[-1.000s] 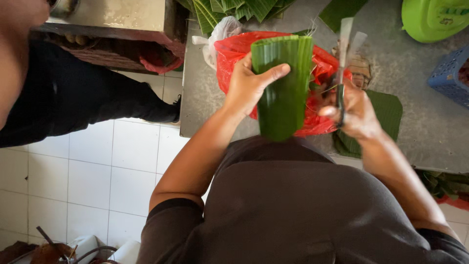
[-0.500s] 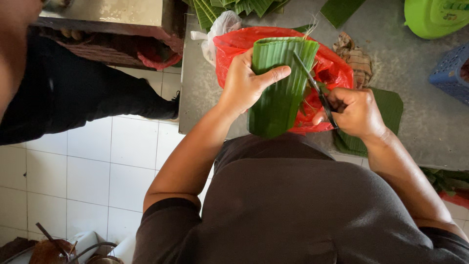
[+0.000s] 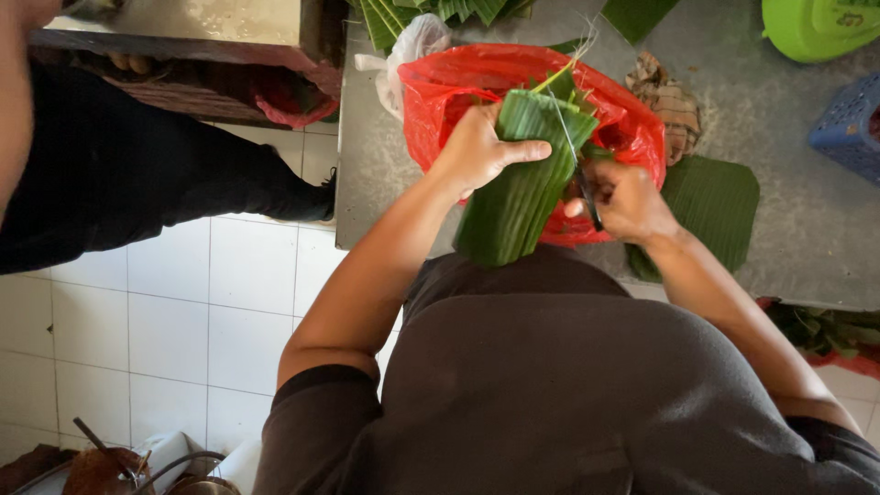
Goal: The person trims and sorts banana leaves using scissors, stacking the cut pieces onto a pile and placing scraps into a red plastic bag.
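A folded green leaf [image 3: 518,179] is held tight in the left hand [image 3: 477,151] over a red bag [image 3: 440,92] near the counter's [image 3: 367,192] front edge. Scissors [image 3: 577,170] are gripped in the right hand [image 3: 632,202], with the blades against the leaf's top.

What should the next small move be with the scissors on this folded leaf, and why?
Probably close the scissors and run the cut on across the top of the folded banana leaf. The right hand has the blades at the leaf's upper edge, the left hand grips the stack firmly, and ragged strips at the top hang over the red bag, which would catch the trimmings.
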